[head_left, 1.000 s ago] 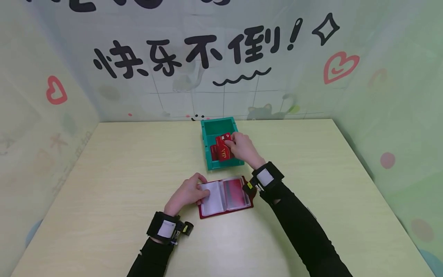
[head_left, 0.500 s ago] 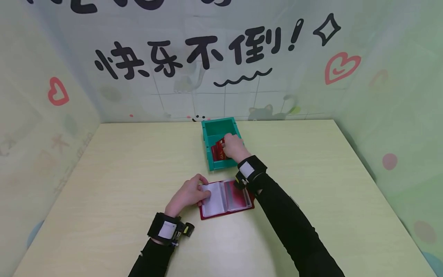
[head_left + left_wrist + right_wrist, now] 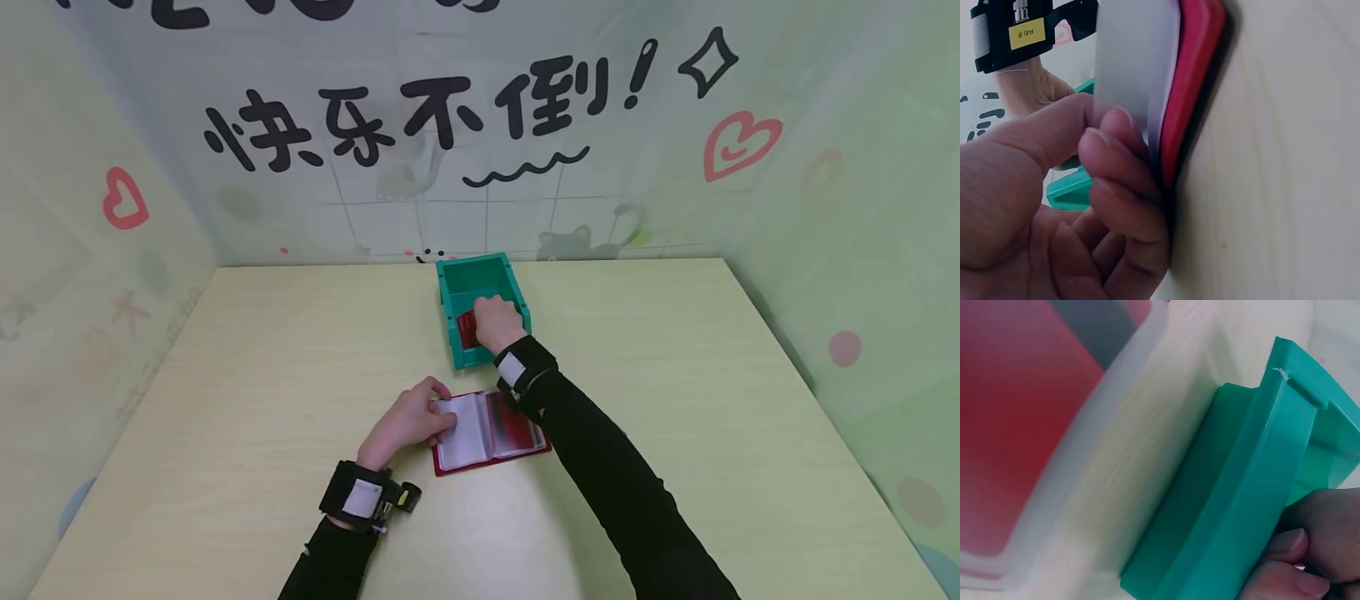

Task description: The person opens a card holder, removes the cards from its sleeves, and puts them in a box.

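A small red card holder [image 3: 495, 457] lies spread on the table, with clear sleeves [image 3: 461, 433] and a red card [image 3: 514, 423] showing in the right-hand sleeve. My left hand [image 3: 408, 417] pinches its left side, thumb on the sleeves. In the left wrist view the fingers curl at the edge of the red cover [image 3: 1191, 69]. Beyond the holder stands a green bin [image 3: 468, 358]; my right hand [image 3: 498, 323] reaches into it with curled fingers. Beside that hand a dark red card [image 3: 467, 329] shows. What the right fingertips hold is hidden behind the bin's wall.
The pale wooden table [image 3: 300, 350] meets a printed cloth backdrop [image 3: 375, 183] just behind the bin. Black camera bands [image 3: 360, 497] sit on both wrists. The right forearm [image 3: 622, 483] passes over the right edge of the card holder.
My right hand has moved left and deeper into the bin, now covering the red VIP card that showed before. My left hand stays on the card holder.
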Action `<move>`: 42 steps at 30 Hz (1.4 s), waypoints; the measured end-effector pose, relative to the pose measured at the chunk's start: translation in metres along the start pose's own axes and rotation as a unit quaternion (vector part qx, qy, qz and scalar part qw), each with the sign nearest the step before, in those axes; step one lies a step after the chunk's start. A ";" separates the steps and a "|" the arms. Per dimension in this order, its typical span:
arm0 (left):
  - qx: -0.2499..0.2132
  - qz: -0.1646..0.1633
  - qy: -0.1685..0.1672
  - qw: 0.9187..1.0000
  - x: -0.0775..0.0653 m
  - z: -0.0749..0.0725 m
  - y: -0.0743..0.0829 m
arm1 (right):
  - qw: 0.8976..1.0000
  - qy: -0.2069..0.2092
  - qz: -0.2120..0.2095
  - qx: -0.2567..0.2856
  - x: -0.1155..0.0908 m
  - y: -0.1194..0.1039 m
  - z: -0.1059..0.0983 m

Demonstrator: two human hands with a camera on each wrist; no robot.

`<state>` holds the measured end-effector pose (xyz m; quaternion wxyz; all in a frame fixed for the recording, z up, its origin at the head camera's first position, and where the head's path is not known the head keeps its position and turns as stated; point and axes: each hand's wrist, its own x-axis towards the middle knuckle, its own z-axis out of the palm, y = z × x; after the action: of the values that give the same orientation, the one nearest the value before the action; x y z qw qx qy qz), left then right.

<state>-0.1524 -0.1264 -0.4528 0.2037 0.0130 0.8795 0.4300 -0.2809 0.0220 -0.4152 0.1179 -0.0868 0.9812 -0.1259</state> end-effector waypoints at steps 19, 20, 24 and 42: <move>0.021 0.006 0.018 1.000 -0.002 0.000 0.003 | 0.977 0.151 -0.122 0.089 -0.045 0.008 -0.007; 0.027 0.007 0.022 0.999 -0.002 0.001 0.004 | 0.973 0.159 -0.134 0.105 -0.052 0.010 -0.007; 0.059 0.006 0.051 0.997 -0.005 0.003 0.009 | 0.963 0.145 -0.159 0.161 -0.083 0.021 -0.001; 0.128 0.168 0.029 0.977 -0.005 0.022 0.022 | 0.965 0.071 -0.136 0.215 -0.126 0.078 0.049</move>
<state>-0.1429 -0.0974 -0.4467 0.0992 0.1742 0.9180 0.3422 -0.1588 0.1103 -0.4559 0.0460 -0.1833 0.9158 -0.3543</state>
